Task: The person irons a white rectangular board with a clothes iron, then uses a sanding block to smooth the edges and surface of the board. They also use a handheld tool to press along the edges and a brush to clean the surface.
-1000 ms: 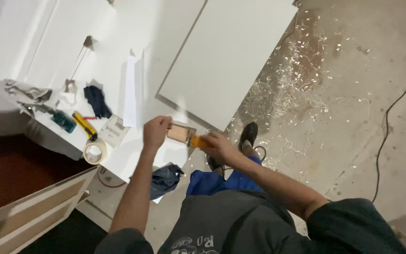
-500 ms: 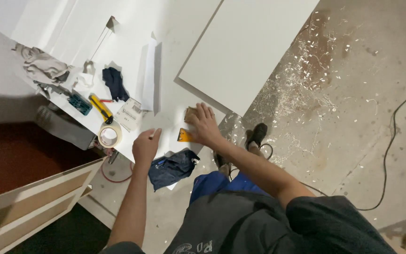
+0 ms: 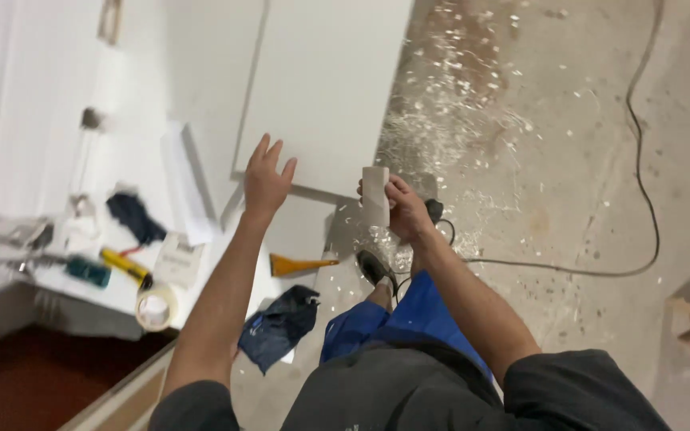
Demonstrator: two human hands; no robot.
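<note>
Right hand (image 3: 406, 209) fingers clamp small white block (image 3: 375, 195), now lifted off table (image 3: 201, 96), beyond its edge, above floor (image 3: 569, 183). Left hand (image 3: 267, 180) fingers spread wide, now raised over white panel (image 3: 325, 88) lower edge. Orange scraper (image 3: 297, 264) left behind on table corner. Open floor rightward, black cable (image 3: 640, 160) crossing.

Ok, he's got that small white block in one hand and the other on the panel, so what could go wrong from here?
The black cable loops across the floor beside the person's shoe, so it could catch a foot. Shavings litter the concrete and may be slippery. The left hand lies open on the white panel, whose near edge overhangs the bench, so leaning there might tip it. The right hand grips the white block.
</note>
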